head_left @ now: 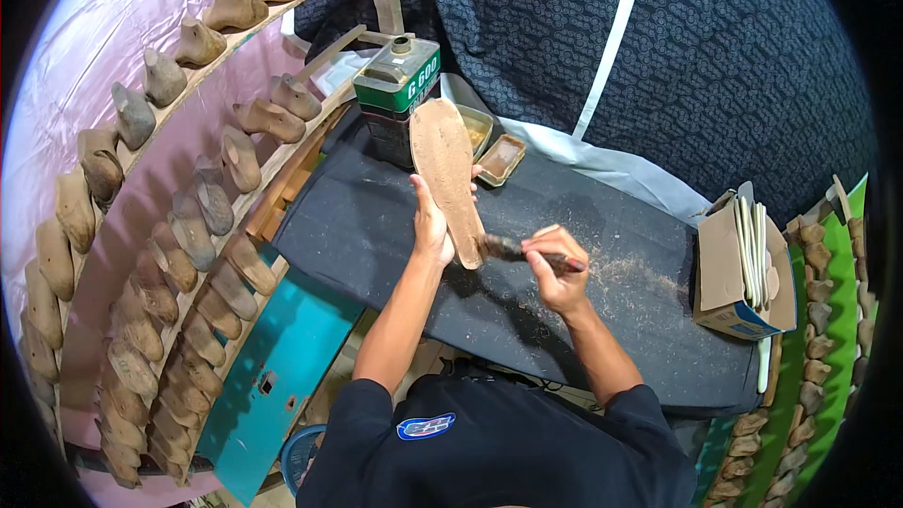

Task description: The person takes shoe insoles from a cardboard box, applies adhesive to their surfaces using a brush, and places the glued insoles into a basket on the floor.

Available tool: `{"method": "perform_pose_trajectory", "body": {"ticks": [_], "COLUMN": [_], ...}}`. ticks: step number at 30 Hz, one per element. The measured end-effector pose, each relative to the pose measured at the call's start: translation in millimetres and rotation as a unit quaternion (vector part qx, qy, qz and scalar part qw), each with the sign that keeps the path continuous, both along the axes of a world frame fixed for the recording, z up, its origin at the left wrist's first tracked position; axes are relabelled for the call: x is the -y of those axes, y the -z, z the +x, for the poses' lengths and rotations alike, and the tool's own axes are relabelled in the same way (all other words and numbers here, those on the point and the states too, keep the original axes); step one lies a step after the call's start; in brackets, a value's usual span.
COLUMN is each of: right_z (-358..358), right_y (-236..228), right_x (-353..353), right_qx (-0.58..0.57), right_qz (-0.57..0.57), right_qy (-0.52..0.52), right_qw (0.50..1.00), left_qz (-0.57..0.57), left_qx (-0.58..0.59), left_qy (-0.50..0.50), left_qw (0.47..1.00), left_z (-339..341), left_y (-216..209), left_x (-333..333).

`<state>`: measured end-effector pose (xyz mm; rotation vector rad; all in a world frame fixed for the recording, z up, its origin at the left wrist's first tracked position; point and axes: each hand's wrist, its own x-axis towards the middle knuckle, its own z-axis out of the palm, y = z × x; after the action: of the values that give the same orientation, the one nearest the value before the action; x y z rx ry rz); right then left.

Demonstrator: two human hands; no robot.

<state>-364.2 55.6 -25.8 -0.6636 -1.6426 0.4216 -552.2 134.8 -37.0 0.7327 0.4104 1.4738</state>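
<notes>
Held up over the dark table is a tan insole [444,162], its wide end pointing away from me. My left hand [435,221] grips it by the edges, thumb on the near left side and fingertips showing at its right edge. My right hand [559,268] is closed around the handle of a brush [508,248]. The dark bristle end meets the insole's narrow heel end at its right edge. Behind the insole stand a green and dark metal can [400,75] and two small trays, the nearer one [502,159] holding something brownish.
Wooden shoe lasts [188,226] line curved shelves on the left, and more lasts [811,348] stand at the right rim. A cardboard box [729,268] with pale strips sits at the table's right end. Crumbs litter the dark tabletop [602,216]. Patterned dark cloth [715,56] hangs behind.
</notes>
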Motion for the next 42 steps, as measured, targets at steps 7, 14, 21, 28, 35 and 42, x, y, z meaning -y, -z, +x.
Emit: {"method": "perform_pose_trajectory", "body": {"ticks": [7,14,21,28,35,42], "right_z": [-23,-12,-13,-12,7,36], "right_y": [-8,1,-12,15,-6,23], "right_x": [-15,-19,-31,-24,-61,-161], "right_qx": [-0.064,0.041,-0.027,-0.01,-0.04,-0.061], "right_qz": [-0.02,-0.056,-0.075,-0.07,-0.186,-0.149], "right_qy": [0.072,0.047,0.07,0.034,-0.036,0.211], "right_qw": [0.995,0.996,0.994,0.997,0.981,0.964], "left_qz": [0.009,-0.022,-0.026,-0.059,-0.073,-0.111], "left_qx": [0.032,0.023,0.01,0.042,0.016,0.018], "left_qy": [-0.008,-0.002,0.008,0.026,-0.024,-0.008], "left_qw": [0.999,0.999,1.0,0.997,0.997,0.994], "left_z": [5,-1,10,2,-5,-19], "left_y": [-3,12,10,19,26,50], "left_x": [-4,-12,-14,-18,-16,-3]}}
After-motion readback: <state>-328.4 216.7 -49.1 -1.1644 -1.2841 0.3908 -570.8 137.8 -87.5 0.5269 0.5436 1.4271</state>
